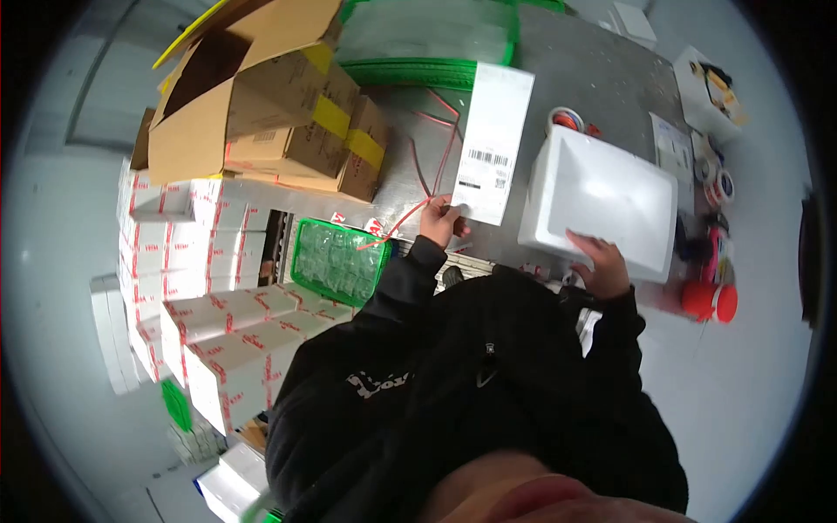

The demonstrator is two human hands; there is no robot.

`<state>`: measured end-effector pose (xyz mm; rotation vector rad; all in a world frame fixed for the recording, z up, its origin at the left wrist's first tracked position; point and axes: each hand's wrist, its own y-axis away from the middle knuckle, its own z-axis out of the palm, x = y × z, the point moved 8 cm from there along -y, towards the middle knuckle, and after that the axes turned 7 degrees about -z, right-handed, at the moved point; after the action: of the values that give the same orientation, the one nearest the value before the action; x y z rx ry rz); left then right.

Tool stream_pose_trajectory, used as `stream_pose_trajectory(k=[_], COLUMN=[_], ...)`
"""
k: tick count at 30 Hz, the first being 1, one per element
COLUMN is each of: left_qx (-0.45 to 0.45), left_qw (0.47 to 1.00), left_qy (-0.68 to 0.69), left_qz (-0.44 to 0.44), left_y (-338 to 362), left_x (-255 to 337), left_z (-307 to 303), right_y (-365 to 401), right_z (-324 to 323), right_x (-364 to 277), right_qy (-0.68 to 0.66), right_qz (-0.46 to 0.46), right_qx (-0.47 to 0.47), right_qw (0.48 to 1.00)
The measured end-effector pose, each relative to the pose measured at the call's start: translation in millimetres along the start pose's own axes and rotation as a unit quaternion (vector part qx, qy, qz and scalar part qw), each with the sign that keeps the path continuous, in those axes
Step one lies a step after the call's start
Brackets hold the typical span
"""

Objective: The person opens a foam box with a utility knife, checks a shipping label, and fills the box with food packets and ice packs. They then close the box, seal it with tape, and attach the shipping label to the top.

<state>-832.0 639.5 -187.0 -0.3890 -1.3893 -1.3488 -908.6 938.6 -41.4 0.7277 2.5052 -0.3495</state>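
Left hand (440, 222) pinches the lower end of a long white paper barcode label (493, 139), held just left of the white rectangular foam box (610, 187). Right hand (602, 261) grips that box's near rim. Thin red strapping (438, 166) lies left of the box, and an open brown cardboard carton (253, 105) sits further left.

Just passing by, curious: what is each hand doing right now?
Left hand: closed on a barcoded label sheet.
Right hand: on the white foam box, grip unclear.
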Motion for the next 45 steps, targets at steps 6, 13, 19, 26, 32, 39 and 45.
stream_pose_trajectory(k=[6,13,19,26,32,39,45], left_qx=[0.114,-0.093,0.064,0.123,0.206,0.129,0.256], left_qw=[0.982,0.879,0.826,0.542,0.471,0.553,0.531], left_qy=[-0.093,-0.466,-0.372,-0.696,-0.552,-0.51,-0.369], left_qz=[-0.121,0.048,0.419,0.456,0.657,0.646,0.719], left_y=[-67,72,245,111,147,167,256], left_x=[-129,88,433,495,480,467,577], left_z=[-43,-7,-117,-237,-231,-250,-387], right_y=[15,-32,-142,-343,-582,-600,-594], right_z=[-13,-97,-159,-129,15,105,107], right_x=[51,13,-132,-368,-395,-350,-345], right_qy=[0.012,0.003,-0.003,-0.116,0.105,0.089,0.042], right_qz=[0.058,-0.043,-0.273,-0.339,-0.211,0.07,-0.124], right_qx=[-0.023,0.154,0.305,0.055,-0.23,-0.447,-0.54], right_qw=[0.998,0.987,0.913,0.932,0.944,0.888,0.832])
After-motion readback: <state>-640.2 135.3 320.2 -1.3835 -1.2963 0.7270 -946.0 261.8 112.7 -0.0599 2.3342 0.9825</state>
